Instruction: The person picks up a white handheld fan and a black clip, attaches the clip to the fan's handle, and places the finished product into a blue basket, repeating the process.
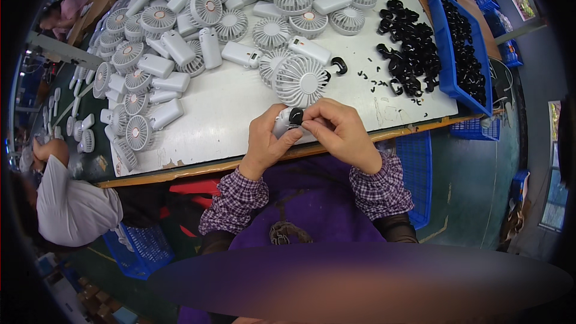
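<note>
My left hand (267, 140) is wrapped round the handle of a white handheld fan (301, 81), whose round grille points away from me. A curved black plastic piece (296, 116) sits at the handle's end, between my two hands. My right hand (345, 135) is closed in a pinch right beside that piece; whatever its fingertips hold is hidden. Just beyond the fan lies another black curved piece (339, 65) on the white tabletop (222, 126).
Many white handheld fans (207, 7) are heaped at the far left and middle. Black pieces (411, 48) lie piled at the right, near a blue crate (441, 42) of more. A co-worker in a white shirt (78, 204) sits at the left. Blue baskets (414, 174) stand below the table's edge.
</note>
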